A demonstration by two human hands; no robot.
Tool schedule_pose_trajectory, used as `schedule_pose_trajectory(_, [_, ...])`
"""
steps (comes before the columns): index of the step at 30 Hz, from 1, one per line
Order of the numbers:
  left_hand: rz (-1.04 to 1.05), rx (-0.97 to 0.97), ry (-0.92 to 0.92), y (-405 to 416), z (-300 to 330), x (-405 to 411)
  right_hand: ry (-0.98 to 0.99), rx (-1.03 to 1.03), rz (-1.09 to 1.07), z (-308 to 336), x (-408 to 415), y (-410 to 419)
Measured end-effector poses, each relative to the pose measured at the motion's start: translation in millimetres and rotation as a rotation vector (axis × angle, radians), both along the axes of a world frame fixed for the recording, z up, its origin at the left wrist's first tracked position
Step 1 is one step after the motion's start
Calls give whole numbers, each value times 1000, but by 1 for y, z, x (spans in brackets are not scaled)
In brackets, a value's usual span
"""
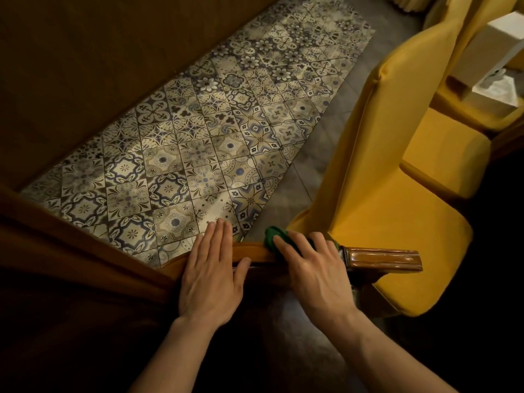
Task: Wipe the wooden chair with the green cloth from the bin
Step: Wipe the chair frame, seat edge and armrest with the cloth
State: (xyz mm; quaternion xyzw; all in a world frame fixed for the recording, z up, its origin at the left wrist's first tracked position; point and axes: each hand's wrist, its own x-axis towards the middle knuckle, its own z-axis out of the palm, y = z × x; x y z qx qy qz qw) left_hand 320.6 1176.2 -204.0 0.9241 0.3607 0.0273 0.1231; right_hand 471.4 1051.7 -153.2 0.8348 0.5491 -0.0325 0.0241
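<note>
A polished brown wooden chair rail (382,258) runs across the lower middle of the head view, ending in a carved glossy end at the right. The green cloth (273,236) lies bunched on this rail, mostly hidden under my right hand (309,270), which presses flat on it with fingers spread over it. My left hand (211,276) rests flat on the same rail just left of the cloth, fingers together and pointing away, thumb out toward the right hand. It holds nothing. No bin is in view.
Yellow upholstered chairs (380,171) stand in a row to the right. Patterned floor tiles (198,154) stretch ahead, with plain grey tiles (326,137) beside the chairs. A dark wooden panel (85,66) fills the upper left. A white table (493,52) sits at the far right.
</note>
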Motion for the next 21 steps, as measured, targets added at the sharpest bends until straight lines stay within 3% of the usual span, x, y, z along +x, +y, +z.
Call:
schedule_pose_trajectory(7, [-6, -106, 54, 4, 4, 1, 33, -15, -129, 22, -4, -6])
schedule_pose_trajectory(12, [-70, -350, -43, 14, 33, 0, 338, 192, -172, 53, -1, -32])
schedule_pose_trajectory(15, [-202, -375, -174, 0, 68, 5, 524, 281, -204, 72, 3, -42])
schedule_pose_trajectory(18, [-362, -340, -184, -18, 100, 16, 700, 320, -234, 95, 7, -49])
schedule_pose_trajectory(21, [-394, -262, -202, -26, 135, 26, 830, 321, -239, 125, 15, -57])
